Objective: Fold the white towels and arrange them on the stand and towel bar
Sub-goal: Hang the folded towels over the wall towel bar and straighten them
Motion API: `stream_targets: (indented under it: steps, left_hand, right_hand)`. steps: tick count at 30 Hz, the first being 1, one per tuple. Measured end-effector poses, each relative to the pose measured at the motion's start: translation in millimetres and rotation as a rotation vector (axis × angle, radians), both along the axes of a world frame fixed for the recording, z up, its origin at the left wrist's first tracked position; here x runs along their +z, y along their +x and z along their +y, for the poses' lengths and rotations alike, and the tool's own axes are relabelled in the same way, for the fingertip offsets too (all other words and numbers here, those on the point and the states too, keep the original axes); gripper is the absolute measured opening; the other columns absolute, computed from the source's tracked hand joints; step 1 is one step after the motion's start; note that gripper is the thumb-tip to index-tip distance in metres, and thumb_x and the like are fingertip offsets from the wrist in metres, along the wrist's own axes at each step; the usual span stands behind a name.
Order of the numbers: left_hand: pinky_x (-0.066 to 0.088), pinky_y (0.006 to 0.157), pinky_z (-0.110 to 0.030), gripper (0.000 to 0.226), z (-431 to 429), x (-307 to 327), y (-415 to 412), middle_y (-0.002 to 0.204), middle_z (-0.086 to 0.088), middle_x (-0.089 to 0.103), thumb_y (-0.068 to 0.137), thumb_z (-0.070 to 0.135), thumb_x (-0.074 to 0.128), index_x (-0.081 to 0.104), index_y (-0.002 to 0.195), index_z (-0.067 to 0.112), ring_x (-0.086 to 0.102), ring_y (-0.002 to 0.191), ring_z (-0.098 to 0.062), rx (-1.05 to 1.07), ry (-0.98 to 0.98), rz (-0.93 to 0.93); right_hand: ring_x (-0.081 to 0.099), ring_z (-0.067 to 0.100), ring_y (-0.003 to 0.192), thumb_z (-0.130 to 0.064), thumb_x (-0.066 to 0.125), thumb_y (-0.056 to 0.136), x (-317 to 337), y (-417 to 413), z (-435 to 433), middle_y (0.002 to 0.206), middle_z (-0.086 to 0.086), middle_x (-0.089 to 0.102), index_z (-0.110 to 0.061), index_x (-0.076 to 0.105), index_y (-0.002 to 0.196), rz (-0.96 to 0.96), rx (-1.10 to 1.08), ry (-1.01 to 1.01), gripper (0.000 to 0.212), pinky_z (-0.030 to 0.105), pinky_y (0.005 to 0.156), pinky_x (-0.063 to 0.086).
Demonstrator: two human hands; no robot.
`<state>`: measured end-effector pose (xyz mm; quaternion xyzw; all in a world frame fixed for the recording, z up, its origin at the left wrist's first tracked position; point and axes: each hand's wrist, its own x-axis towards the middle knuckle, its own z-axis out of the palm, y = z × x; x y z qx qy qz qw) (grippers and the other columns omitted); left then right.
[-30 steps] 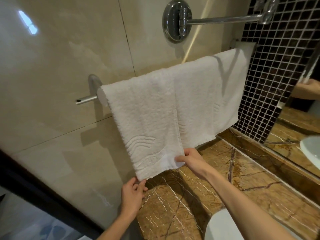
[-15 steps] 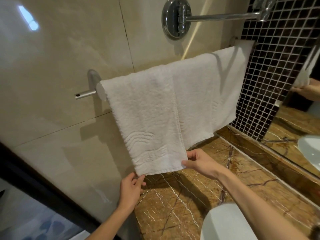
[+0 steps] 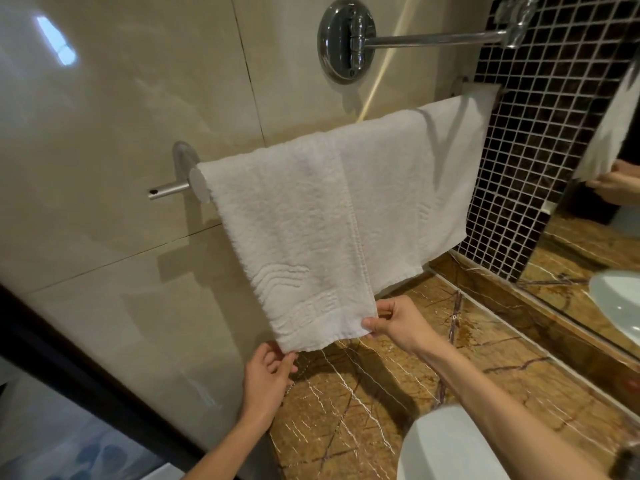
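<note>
The thumb and forefinger of the right hand point(image 3: 398, 323) are pressed together, pinching the lower right corner of the front towel point(image 3: 294, 244). The other fingers of that hand curl loosely underneath and hold nothing. The left hand point(image 3: 266, 372) reaches up from below with the palm facing the viewer. Its thumb and first fingers close lightly on the towel's lower left corner, and the remaining fingers are relaxed and slightly bent. Between the two hands the bottom hem runs nearly straight, sloping up a little toward the right.

The front towel is white, with raised wavy lines and a patterned band embossed near its hem. It hangs draped over a metal towel bar point(image 3: 166, 192) fixed to a glossy beige tiled wall. The bar's left end sticks out bare beyond the towel. A second towel point(image 3: 415, 188), also white, hangs on the same bar to the right. Its left edge is tucked behind the front towel, and it ends higher up.

Below the towels lies a brown marble counter point(image 3: 363, 410) with pale veins, and the rim of a white basin point(image 3: 443, 448) shows at the bottom edge. A chrome arm point(image 3: 433, 39) juts from a round wall mount above the towels. To the right are a dark mosaic wall point(image 3: 536, 133) and a mirror point(image 3: 606, 244).
</note>
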<state>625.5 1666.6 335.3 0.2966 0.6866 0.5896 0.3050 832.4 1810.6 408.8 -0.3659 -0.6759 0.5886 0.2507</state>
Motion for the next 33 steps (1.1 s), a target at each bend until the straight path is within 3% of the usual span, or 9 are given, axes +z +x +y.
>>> stream_targets:
  steps: [8,11,17,20,24,29,33]
  left_hand:
    - [0.053,0.071,-0.025,0.017,-1.1,3.9,-1.8,0.081,-0.013,0.067,0.083,0.002,0.068,0.056,0.09,0.011,0.066,0.077,-0.017,0.051,0.099,0.036]
    - [0.052,0.068,-0.015,0.023,0.3,6.0,-1.2,0.079,-0.004,0.07,0.079,0.007,0.074,0.059,0.093,0.02,0.067,0.075,-0.009,0.031,0.084,0.054]
    - [0.055,0.078,-0.035,0.047,5.2,7.3,0.2,0.084,0.004,0.074,0.068,0.015,0.084,0.052,0.102,0.02,0.071,0.079,-0.014,0.032,0.001,0.032]
    - [0.055,0.075,-0.028,0.064,9.5,9.6,1.8,0.087,0.002,0.074,0.068,0.014,0.084,0.043,0.116,0.026,0.07,0.08,-0.009,0.031,0.0,-0.005]
    - [0.051,0.066,-0.01,0.043,13.3,11.1,3.2,0.091,0.008,0.072,0.072,0.005,0.078,0.057,0.1,0.03,0.067,0.082,0.001,-0.034,0.022,-0.008]
    - [0.055,0.067,-0.017,0.031,15.0,11.8,0.2,0.088,0.003,0.075,0.078,-0.002,0.071,0.065,0.097,0.021,0.07,0.081,-0.009,-0.051,0.032,-0.037]
    - [0.055,0.074,-0.018,0.025,11.5,9.1,-1.5,0.092,0.008,0.074,0.083,0.004,0.068,0.066,0.1,0.022,0.07,0.087,-0.007,-0.083,0.036,-0.005]
  right_hand:
    - [0.068,0.007,0.098,-0.008,0.054,0.095,-4.3,0.1,3.4,0.107,-0.01,0.073,-0.018,0.072,0.101,-0.055,0.115,-0.028,0.022,0.022,0.085,0.054]
    - [0.07,0.01,0.093,-0.008,0.056,0.093,-3.2,0.1,6.2,0.101,-0.008,0.074,-0.017,0.073,0.094,-0.065,0.1,-0.029,0.019,0.024,0.083,0.055]
    - [0.072,0.02,0.081,-0.006,0.062,0.088,-5.2,4.7,8.7,0.092,0.005,0.075,-0.005,0.073,0.09,0.012,0.038,-0.089,0.011,0.022,0.07,0.056]
    - [0.071,0.019,0.074,-0.003,0.064,0.086,-6.3,8.6,8.2,0.087,0.004,0.074,-0.005,0.072,0.088,0.061,-0.024,-0.094,0.009,0.021,0.065,0.056]
    - [0.071,0.016,0.078,-0.004,0.065,0.086,-9.0,11.2,7.7,0.088,0.001,0.075,-0.008,0.072,0.086,0.036,-0.065,-0.053,0.007,0.02,0.067,0.055]
    - [0.071,0.016,0.08,-0.007,0.069,0.083,-13.6,8.9,10.3,0.087,0.0,0.075,-0.009,0.072,0.085,0.006,-0.115,-0.064,0.003,0.025,0.073,0.056]
    - [0.071,0.015,0.079,-0.006,0.071,0.081,-16.3,5.7,10.3,0.087,0.003,0.073,-0.008,0.068,0.089,0.007,-0.186,-0.062,0.009,0.023,0.069,0.056]
